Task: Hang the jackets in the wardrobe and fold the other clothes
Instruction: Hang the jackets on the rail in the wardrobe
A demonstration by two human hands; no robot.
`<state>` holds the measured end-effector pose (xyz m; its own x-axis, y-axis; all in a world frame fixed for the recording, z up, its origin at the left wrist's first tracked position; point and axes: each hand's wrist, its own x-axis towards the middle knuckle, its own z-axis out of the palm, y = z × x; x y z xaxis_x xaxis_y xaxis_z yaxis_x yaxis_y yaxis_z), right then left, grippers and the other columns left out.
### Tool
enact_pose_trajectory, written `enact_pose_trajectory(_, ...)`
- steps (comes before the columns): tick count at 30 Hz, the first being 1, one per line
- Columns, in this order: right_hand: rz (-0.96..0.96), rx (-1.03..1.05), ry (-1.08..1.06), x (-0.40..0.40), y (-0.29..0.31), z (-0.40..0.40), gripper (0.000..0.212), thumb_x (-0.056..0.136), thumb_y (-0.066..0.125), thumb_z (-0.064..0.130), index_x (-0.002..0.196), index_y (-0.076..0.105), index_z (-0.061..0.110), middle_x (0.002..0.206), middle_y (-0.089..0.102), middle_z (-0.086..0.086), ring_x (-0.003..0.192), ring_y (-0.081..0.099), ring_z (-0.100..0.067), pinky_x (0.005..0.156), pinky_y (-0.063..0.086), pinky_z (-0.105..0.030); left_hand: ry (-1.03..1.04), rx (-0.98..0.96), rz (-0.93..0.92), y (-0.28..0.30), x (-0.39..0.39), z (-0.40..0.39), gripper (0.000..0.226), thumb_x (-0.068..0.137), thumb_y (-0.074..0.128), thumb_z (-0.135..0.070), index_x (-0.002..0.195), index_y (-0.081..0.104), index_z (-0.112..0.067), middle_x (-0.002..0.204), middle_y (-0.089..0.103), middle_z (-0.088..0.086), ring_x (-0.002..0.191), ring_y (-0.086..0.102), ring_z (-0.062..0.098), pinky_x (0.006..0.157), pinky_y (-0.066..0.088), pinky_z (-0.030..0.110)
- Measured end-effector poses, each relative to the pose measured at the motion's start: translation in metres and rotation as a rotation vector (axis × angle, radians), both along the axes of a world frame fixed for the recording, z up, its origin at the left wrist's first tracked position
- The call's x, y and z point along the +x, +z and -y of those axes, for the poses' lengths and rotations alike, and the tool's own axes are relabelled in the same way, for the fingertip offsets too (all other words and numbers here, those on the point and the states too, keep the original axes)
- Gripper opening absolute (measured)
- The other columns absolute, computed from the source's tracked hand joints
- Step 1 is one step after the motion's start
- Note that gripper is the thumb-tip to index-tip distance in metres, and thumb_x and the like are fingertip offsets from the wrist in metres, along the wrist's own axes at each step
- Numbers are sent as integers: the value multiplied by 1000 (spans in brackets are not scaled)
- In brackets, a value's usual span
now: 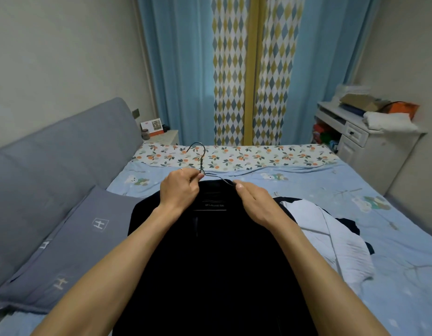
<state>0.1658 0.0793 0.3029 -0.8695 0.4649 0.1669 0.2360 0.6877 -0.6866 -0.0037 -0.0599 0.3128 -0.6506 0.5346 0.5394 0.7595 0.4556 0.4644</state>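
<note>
A dark navy jacket (210, 258) lies spread on the bed in front of me, collar away from me, a label showing inside the neck. A thin wire hanger (200, 156) sticks out of the collar, its hook pointing toward the far side of the bed. My left hand (179, 187) pinches the hanger at the base of its hook, just above the collar. My right hand (252, 202) grips the right side of the collar where the hanger wire runs into the jacket. A white garment (336, 241) lies crumpled to the right of the jacket, over another dark piece (350, 226).
The bed (355, 180) has a light blue printed sheet and a floral strip at the far edge. Grey pillows (72, 238) and a grey headboard (52, 161) are on the left. A white desk (370, 137) with clutter stands at the right; blue curtains (185, 69) hang behind.
</note>
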Motion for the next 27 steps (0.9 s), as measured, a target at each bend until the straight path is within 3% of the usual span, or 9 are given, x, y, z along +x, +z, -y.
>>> enact_pose_trajectory(2,31,37,6,-1,4,-9,39,105,39,27,140,52,14,138,57,-5,129,49,-23,100,36,-29,-20,33,-17,3,-1,-1,17,93,64,-32,91,76,-21,84,74,-1,80,64,26,65,53,37)
enact_pose_trajectory(5,-21,93,-61,-11,13,-15,16,99,52,17,100,66,10,94,68,-9,91,60,-28,71,43,-32,-113,97,-27,12,-1,-5,14,92,67,-27,88,77,-17,82,73,-1,77,63,23,66,53,39)
enact_pose_trajectory(7,-170,99,-169,-20,21,-14,15,93,59,14,85,67,4,78,67,-11,77,60,-28,69,46,-37,-202,148,-29,23,-4,-8,12,91,68,-22,90,76,-14,82,73,1,77,64,22,70,53,41)
enact_pose_trajectory(10,-301,93,-246,-27,29,-15,13,89,64,12,88,73,3,76,71,-9,75,63,-24,72,49,-35,-202,144,-21,29,-15,-6,18,93,64,-32,103,73,-20,94,74,-4,89,66,17,80,55,38)
enact_pose_trajectory(12,-366,63,-288,-28,39,-19,12,86,67,11,94,77,9,76,74,-1,73,65,-14,71,50,-27,-112,93,-19,28,-26,0,26,94,60,-41,112,68,-22,104,71,-3,97,64,18,82,53,37)
enact_pose_trajectory(16,-489,22,-317,-31,55,-21,15,81,75,10,94,80,14,62,62,27,69,63,8,64,43,-3,-68,62,-16,29,-40,9,27,101,48,-37,96,62,-15,92,69,8,86,61,32,63,41,37)
enact_pose_trajectory(19,-500,89,-337,-39,55,-8,5,79,77,15,78,76,19,62,55,25,63,56,6,59,38,-3,-71,-3,-177,39,-36,7,31,102,46,-36,89,56,-10,88,67,13,81,60,37,58,34,37)
enact_pose_trajectory(22,-513,124,-341,-47,52,6,26,80,76,14,68,57,27,62,50,20,61,48,6,59,36,-6,-163,-93,-304,43,-25,1,35,102,41,-41,93,55,-10,88,67,14,82,62,38,58,37,39)
enact_pose_trajectory(27,-472,81,-266,-49,53,2,10,82,76,18,78,69,21,69,60,17,69,56,2,60,39,-7,-181,-22,-253,48,-38,15,33,102,45,-37,96,59,-8,87,68,15,80,61,38,56,38,37)
